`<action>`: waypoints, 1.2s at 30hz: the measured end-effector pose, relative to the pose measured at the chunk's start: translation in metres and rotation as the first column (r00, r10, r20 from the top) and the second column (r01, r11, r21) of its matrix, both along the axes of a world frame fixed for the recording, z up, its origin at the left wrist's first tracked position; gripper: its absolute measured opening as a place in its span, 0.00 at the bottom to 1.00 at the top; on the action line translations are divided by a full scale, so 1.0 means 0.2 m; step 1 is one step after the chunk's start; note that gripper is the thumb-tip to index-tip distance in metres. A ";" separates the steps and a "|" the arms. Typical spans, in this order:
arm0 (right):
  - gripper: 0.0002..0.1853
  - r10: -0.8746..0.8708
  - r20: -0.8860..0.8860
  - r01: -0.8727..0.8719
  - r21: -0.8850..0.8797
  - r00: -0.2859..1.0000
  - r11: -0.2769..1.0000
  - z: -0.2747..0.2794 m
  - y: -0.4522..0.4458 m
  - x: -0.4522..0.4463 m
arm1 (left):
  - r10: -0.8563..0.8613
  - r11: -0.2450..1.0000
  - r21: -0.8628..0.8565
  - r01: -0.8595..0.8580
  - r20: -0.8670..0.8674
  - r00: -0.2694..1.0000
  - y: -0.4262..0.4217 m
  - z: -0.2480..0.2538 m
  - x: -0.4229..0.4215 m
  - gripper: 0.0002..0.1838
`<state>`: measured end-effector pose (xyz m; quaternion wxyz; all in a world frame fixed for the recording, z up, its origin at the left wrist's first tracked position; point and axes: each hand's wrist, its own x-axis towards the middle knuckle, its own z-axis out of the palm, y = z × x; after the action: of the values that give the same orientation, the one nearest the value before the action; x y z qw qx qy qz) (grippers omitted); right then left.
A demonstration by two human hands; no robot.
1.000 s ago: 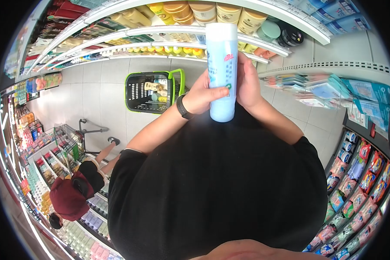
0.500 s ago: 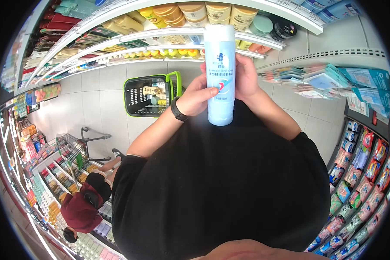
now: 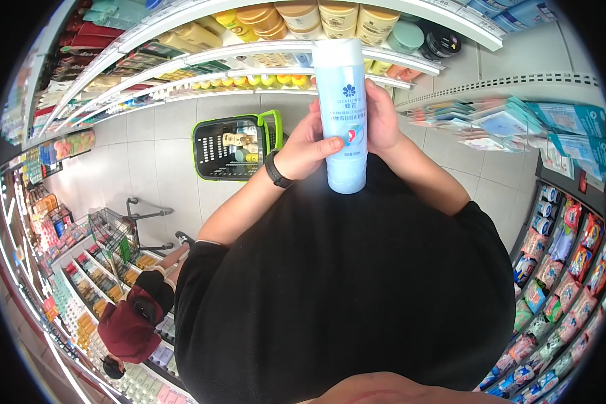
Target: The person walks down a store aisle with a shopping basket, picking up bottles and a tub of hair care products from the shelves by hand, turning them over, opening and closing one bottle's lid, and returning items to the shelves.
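A light blue conditioner bottle (image 3: 344, 121) with a white cap is held in front of my chest, its printed label facing me. My left hand (image 3: 311, 143) is closed round its left side, thumb lying across the front of the label. On the other side my right hand (image 3: 382, 120) wraps the bottle's right edge, with its fingers partly hidden behind it. A black band circles my left wrist.
A black basket with a green rim (image 3: 196, 145) stands on the tiled floor, several bottles inside. Shelves of jars and bottles (image 3: 340, 20) run ahead. Hanging packets (image 3: 498, 121) and a rack of wrapped packs (image 3: 552, 289) are at right. A person in dark red (image 3: 129, 330) is at left near a shopping cart (image 3: 111, 229).
The bottle has tilted slightly, its cap shifting left and its base right. Both hands keep their grip. The person at left has moved slightly.
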<state>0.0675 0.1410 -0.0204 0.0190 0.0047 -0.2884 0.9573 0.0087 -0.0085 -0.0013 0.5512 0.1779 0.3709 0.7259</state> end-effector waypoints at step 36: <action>0.38 0.016 -0.036 -0.016 0.006 0.999 1.000 -0.03 0.01 0.00 | -0.025 1.000 0.000 0.025 -0.086 0.996 0.01 -0.02 -0.02 0.42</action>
<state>0.0669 0.1432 -0.0267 0.0165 0.0244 -0.2905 0.9564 0.0042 -0.0062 -0.0054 0.5437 0.2139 0.3917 0.7108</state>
